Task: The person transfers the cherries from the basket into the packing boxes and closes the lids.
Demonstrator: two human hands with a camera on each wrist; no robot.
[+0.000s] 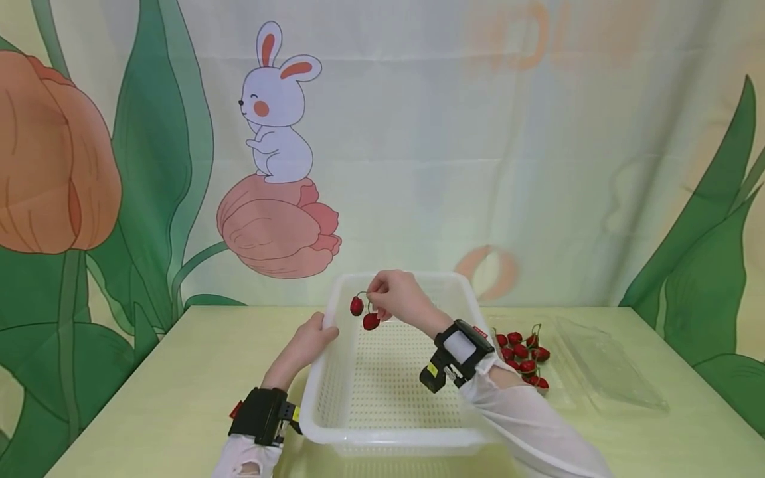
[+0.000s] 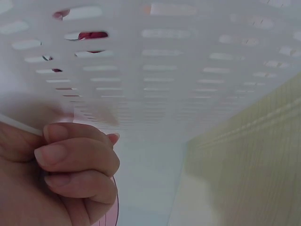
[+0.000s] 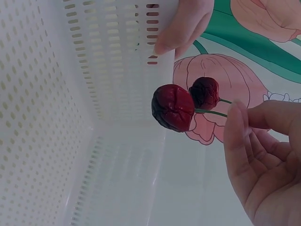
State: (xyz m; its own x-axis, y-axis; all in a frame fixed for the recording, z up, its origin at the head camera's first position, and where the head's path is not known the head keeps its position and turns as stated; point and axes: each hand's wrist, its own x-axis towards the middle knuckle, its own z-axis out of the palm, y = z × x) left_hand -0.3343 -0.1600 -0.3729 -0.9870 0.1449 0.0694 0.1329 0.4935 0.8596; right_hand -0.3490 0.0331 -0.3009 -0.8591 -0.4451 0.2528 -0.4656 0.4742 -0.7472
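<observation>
A white slotted plastic basket (image 1: pixel 394 435) stands in the middle of the table. My left hand (image 1: pixel 311 342) grips its left rim, thumb over the edge and fingers curled outside, as the left wrist view shows the hand (image 2: pixel 77 165) beside the slotted wall (image 2: pixel 160 94). Over the basket's left side, my right hand (image 1: pixel 400 295) pinches the green stems of two dark red cherries between thumb and fingertips. One cherry (image 1: pixel 371 321) hangs lower than the other cherry (image 1: pixel 356 306). In the right wrist view the nearer cherry (image 3: pixel 173 108) has a wrinkled, shiny skin.
Right of the basket, several red cherries (image 1: pixel 527 366) with stems lie in a clear plastic tray (image 1: pixel 558 392), partly behind my right forearm. A clear flat lid (image 1: pixel 621 372) lies beside it. A printed curtain (image 1: pixel 418 133) hangs behind the table (image 1: pixel 161 392).
</observation>
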